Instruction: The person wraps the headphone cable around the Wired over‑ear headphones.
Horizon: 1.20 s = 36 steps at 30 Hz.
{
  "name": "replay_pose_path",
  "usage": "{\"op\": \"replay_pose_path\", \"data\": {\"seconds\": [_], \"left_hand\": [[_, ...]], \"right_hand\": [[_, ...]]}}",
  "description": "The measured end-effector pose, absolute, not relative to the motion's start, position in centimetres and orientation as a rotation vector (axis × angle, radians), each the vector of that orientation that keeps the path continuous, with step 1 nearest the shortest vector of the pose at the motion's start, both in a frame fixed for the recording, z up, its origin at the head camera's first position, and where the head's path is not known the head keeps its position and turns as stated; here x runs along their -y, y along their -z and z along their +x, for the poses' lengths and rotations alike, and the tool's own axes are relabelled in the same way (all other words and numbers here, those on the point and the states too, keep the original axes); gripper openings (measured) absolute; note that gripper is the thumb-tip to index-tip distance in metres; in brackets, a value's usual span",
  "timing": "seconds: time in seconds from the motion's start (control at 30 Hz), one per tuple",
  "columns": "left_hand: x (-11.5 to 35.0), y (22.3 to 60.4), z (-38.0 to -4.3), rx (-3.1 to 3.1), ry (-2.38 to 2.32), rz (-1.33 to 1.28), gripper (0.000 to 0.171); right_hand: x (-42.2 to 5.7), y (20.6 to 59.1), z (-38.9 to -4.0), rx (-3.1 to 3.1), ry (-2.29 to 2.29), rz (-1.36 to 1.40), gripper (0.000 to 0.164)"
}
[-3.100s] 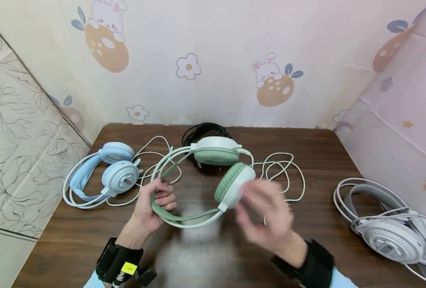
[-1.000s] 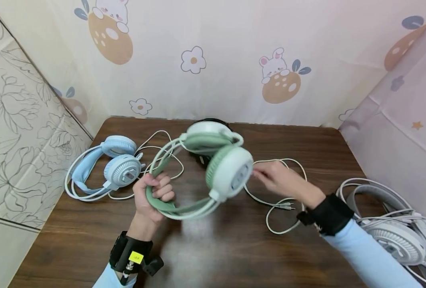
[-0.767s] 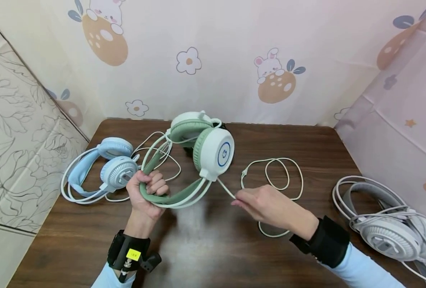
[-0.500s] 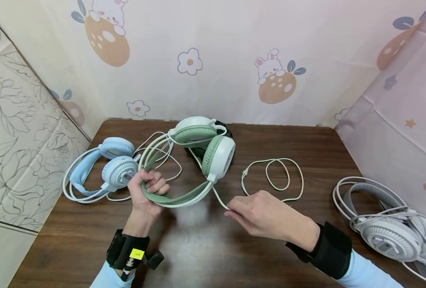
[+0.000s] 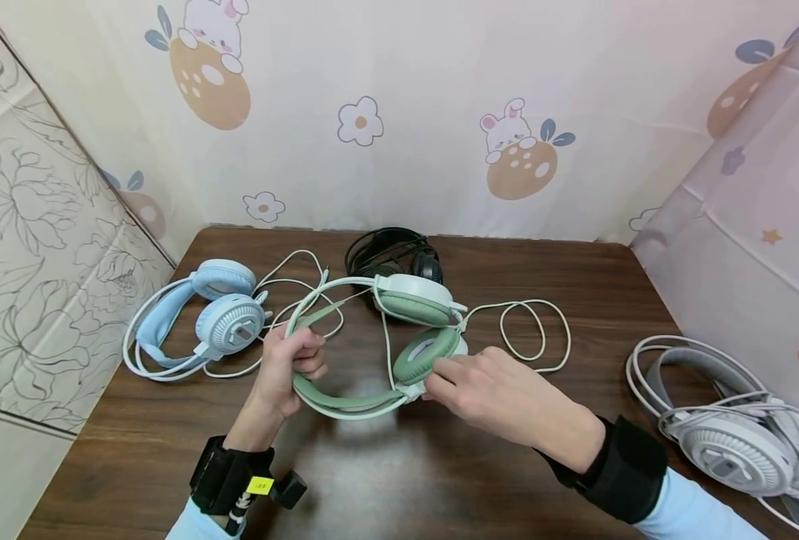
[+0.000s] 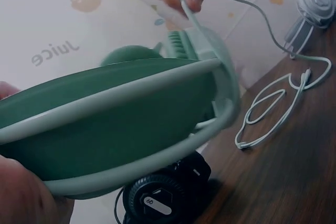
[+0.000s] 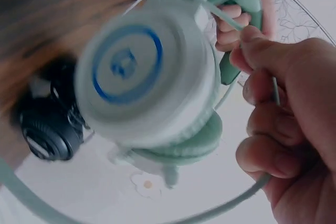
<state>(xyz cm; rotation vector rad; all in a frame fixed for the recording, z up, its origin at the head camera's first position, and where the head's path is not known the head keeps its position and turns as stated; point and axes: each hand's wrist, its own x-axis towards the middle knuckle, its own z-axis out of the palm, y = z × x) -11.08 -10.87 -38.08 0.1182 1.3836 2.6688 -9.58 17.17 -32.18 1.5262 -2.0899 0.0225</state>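
In the head view, my left hand (image 5: 283,367) grips the padded headband of white-and-green headphones (image 5: 413,289), held above the table with both ear cups to the right. My right hand (image 5: 500,397) is beside the lower ear cup. The right wrist view shows its thumb and forefinger pinching the pale cable (image 7: 223,16), with more cord passing under the curled fingers. One stretch of cable spans the headband from the upper cup to the lower one. The left wrist view shows the cable (image 6: 190,14) crossing the headband's end at the lower cup. The loose remainder lies looped on the table.
Blue headphones (image 5: 226,328) with a white cable lie at the left of the brown table (image 5: 575,277). Black headphones (image 5: 395,251) stand at the back behind the green pair. White-and-grey headphones (image 5: 737,450), wrapped in their cord, lie at the right edge. Patterned cloth hangs behind.
My right hand has taken hold of the cable and drawn it across the headband. Over the last half second the headphones have tipped and moved down, and my right hand has come nearer the lower cup.
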Motion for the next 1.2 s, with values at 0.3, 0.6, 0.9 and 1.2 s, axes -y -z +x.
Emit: {"op": "replay_pose_path", "data": {"seconds": [0.3,0.6,0.9,1.2], "left_hand": [[10.7,37.8,-11.4,-1.522,-2.544,0.041,0.033],[10.7,37.8,-11.5,-1.633,-2.349,0.044,0.025],[11.3,37.4,-11.1,-1.633,-2.224,0.245,0.026],[11.7,37.5,-10.6,-1.651,-2.175,0.297,0.021]], "right_hand": [[-17.1,30.8,-10.4,2.099,0.033,1.530,0.017],[-17.0,29.5,-12.3,2.062,-0.046,1.566,0.020],[-16.7,28.9,-14.4,2.130,-0.339,1.656,0.021],[-16.3,29.7,-15.9,2.232,-0.532,1.693,0.013]]}}
